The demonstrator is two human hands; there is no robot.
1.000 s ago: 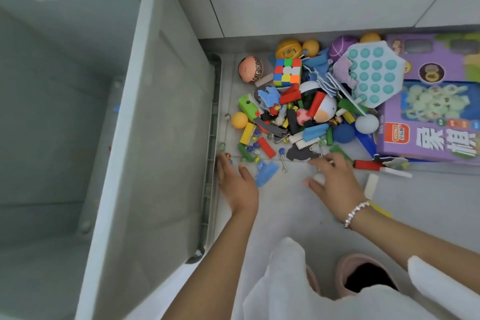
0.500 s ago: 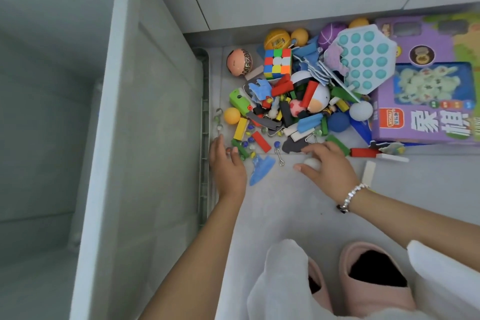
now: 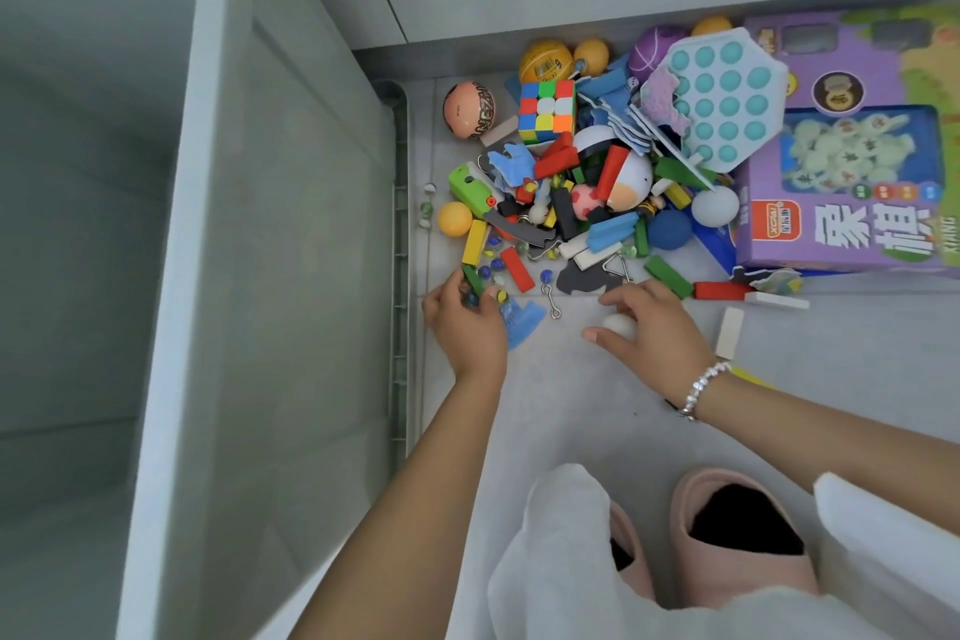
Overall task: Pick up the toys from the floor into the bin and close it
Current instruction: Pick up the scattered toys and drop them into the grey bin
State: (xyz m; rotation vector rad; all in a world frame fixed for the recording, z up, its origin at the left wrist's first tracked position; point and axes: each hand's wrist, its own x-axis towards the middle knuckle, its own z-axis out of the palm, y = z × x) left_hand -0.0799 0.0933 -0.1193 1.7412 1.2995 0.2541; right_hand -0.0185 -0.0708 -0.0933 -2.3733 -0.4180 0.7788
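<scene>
Bin (image 3: 291, 276) stands open along the floor's left edge, nothing from the pile visibly in it. Toys (image 3: 597, 182) lie heaped against the far wall, just ahead of both hands. Since a second ago the left hand (image 3: 467, 327) has curled round marbles (image 3: 470, 299) at the heap's near-left fringe, while the right hand (image 3: 654, 327) now cups a white ball (image 3: 618, 325): the first loads look ready to lift.

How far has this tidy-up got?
Barely begun. Nothing looks binned yet: the visible part of the large grey bin shows no toys. In hand: the left hand gathers small glass marbles; the right hand curls over a small white ball. The colourful toy pile remains, then closing.
</scene>
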